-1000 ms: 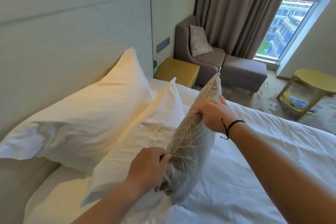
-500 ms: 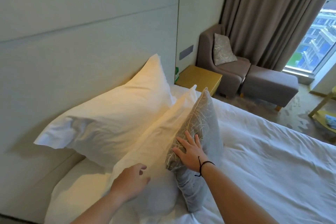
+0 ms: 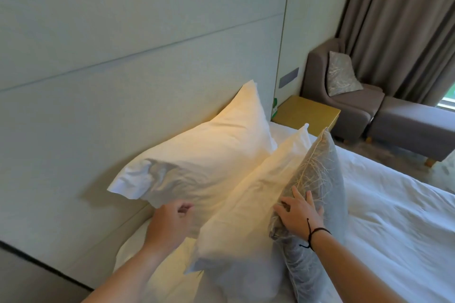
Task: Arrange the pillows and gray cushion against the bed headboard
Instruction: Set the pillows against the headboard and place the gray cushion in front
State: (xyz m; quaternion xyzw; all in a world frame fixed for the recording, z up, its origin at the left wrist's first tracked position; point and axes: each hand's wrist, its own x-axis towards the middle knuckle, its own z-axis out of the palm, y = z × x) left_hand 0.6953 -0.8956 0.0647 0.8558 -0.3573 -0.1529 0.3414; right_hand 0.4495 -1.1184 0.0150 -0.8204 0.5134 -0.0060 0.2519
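Two white pillows stand on the bed. The back pillow [image 3: 197, 167] leans on the pale headboard [image 3: 123, 81]. The front pillow [image 3: 246, 209] leans against it. A gray cushion [image 3: 327, 179] with a pale branch pattern stands upright against the front pillow. My right hand [image 3: 298, 214], a black cord on its wrist, lies flat with spread fingers on the cushion's near face. My left hand [image 3: 170, 224] hovers with loosely curled fingers in the gap between the two pillows, holding nothing.
White bed sheet [image 3: 394, 216] spreads to the right. Beyond the pillows stand a yellow bedside table [image 3: 307, 113], a gray armchair [image 3: 344, 96] with a patterned cushion [image 3: 341, 74], a gray footstool [image 3: 413, 125] and brown curtains [image 3: 406, 19].
My left hand let go of the cushion's lower corner and moved left, behind the front pillow. My right hand released the top edge and now presses flat on the cushion, which stands against the pillow.
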